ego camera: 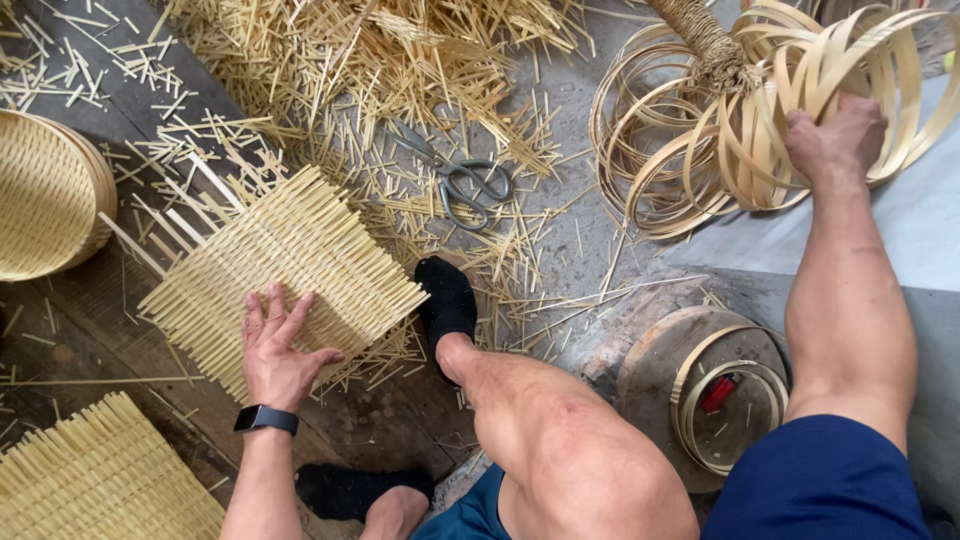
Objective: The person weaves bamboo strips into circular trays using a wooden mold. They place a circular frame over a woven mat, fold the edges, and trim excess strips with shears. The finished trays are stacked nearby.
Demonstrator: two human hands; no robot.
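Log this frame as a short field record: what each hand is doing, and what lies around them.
left hand: flat, fingers spread, on a woven bamboo mat
right hand: gripping a bundle of bamboo hoops
wrist: dark watch on the left
scissors: lying open among cut bamboo slivers, untouched
round woven tray: left edge
second mat: bottom left
round block: by the right knee, loose hoops on it

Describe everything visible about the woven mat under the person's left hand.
The woven bamboo mat is a pale yellow, roughly square panel of thin flat strips, lying flat and turned diagonally on the dark wooden floor. Loose strip ends stick out unevenly along its edges, longest at the upper left. The left hand presses palm-down on its lower corner, fingers spread. Cut bamboo scraps lie around it.
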